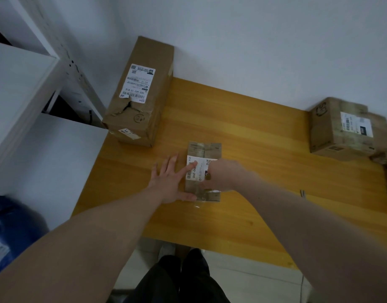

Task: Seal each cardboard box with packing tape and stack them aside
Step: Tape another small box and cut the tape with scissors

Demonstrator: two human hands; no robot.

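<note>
On the yellow wooden table [243, 132] we see a long cardboard box [142, 90] standing at the far left corner against the wall and a squarer box [341, 127] at the far right. Near the front middle lies the small box [202, 169], label up, between our hands. Our left hand [169, 182] rests flat, fingers spread, against its left side, one fingertip on the label. Our right hand [221, 176] covers its right side; we cannot tell its grip.
</note>
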